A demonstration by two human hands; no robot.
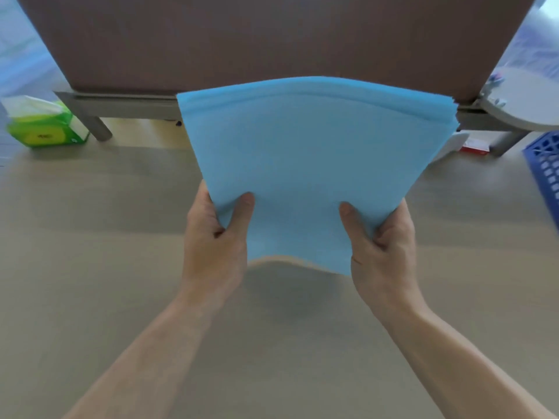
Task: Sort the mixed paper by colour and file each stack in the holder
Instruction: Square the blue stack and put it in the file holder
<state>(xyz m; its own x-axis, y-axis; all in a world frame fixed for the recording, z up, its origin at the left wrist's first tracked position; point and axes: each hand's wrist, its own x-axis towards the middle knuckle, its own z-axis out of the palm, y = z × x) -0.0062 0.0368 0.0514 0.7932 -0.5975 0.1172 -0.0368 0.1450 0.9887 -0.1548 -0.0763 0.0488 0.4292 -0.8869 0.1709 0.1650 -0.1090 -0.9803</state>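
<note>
A thick stack of light blue paper sheets (308, 164) fills the centre of the frame, held up above the pale wood-grain tabletop (90, 267) with a soft shadow under it. The left hand (217, 237) grasps the stack's lower left corner and the right hand (384, 243) grasps its lower right corner. Each thumb lies flat on the top sheet, while the other fingers go beneath the paper and are hidden. The stack bows between the two hands, so its near edge curves upward in the middle. A thin peach-coloured edge shows just under that curve; I cannot tell whether it is another sheet. The far edge is slightly fanned, with the sheets stepped at the upper right corner.

Behind the stack, a wide brown partition board (272, 34) spans the top of the frame and stands on a grey metal frame with short legs (93, 122). At the upper left sits a bright green pack of white tissues (45, 125). At the right edge, a blue plastic latticed holder (544, 167) is cut off by the frame, well apart from the paper. Just left of it, near a frame leg, lies a small red and white box (475, 146). Above that, a pale grey rounded object (520, 107) is too blurred to identify.
</note>
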